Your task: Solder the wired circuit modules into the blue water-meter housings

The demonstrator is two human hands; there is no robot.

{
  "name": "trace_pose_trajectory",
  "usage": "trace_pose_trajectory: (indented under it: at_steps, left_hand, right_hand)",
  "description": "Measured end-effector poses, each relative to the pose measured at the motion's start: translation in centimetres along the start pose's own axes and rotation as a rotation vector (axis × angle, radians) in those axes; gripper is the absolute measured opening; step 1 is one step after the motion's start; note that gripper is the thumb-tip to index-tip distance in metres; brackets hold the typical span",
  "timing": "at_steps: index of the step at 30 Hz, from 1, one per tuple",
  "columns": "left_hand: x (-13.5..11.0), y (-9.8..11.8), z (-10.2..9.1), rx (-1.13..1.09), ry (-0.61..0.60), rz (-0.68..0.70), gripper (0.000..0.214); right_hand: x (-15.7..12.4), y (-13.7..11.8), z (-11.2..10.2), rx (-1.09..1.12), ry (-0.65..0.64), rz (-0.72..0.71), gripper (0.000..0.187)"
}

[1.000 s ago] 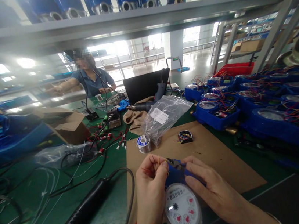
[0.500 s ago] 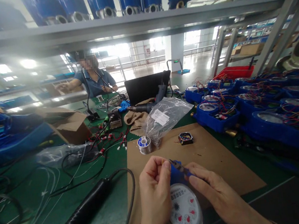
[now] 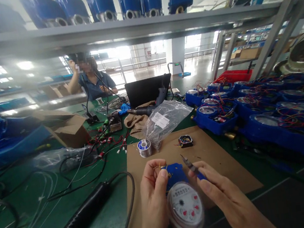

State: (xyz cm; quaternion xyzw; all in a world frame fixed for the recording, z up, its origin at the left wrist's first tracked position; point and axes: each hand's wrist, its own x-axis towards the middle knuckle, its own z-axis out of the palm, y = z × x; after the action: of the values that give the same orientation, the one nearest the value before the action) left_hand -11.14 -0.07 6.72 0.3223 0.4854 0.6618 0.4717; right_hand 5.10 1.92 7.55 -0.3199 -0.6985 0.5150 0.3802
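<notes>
My left hand (image 3: pixel 154 194) pinches thin wires (image 3: pixel 159 166), some yellowish and some reddish, between thumb and fingers. In my right hand (image 3: pixel 222 191) is a pair of small pliers (image 3: pixel 191 165) with dark jaws and blue handles. The plier tips point up and left, apart from the wires. Below and between my hands lies a water meter (image 3: pixel 185 209) with a white round dial, number wheels and red pointers. Its blue part (image 3: pixel 175 173) shows behind the dial, next to my left fingertips. My left hand covers part of the wires and the blue part.
Cardboard (image 3: pixel 216 165) lies under the work, bearing a solder spool (image 3: pixel 144 148) and a small black box with wires (image 3: pixel 186 141). Blue meter housings (image 3: pixel 217 118) crowd the right. A black tube-like handle (image 3: pixel 81 218) with cable lies left. A co-worker (image 3: pixel 93 80) sits opposite.
The pliers have moved away from the wires, slightly right, and my hands are farther apart. More of the blue part shows. The co-worker's arm has gone up to the head.
</notes>
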Motion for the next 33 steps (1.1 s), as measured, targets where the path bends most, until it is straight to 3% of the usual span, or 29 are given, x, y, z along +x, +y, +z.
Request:
trace_pose_trajectory:
  at_steps: [4,13,22,33]
  left_hand:
    - [-0.1,0.2,-0.3,-0.036,0.063,0.020,0.017]
    - [-0.4,0.2,-1.0,-0.066,-0.035,-0.042,0.029]
    - [-0.4,0.9,-1.0,-0.093,-0.131,-0.083,0.036]
    - [-0.4,1.0,-1.1,0.003,-0.163,-0.053,0.029]
  right_hand:
    - [0.3,-0.8,0.2,-0.032,-0.074,0.028,0.030]
    - [1.0,0.1,-0.6,-0.233,-0.067,0.006,0.028]
    - [1.1,0.0,-0.5,-0.211,-0.178,-0.048,0.027]
    - [1.2,0.3,-0.5,-0.190,-0.165,-0.070,0.031]
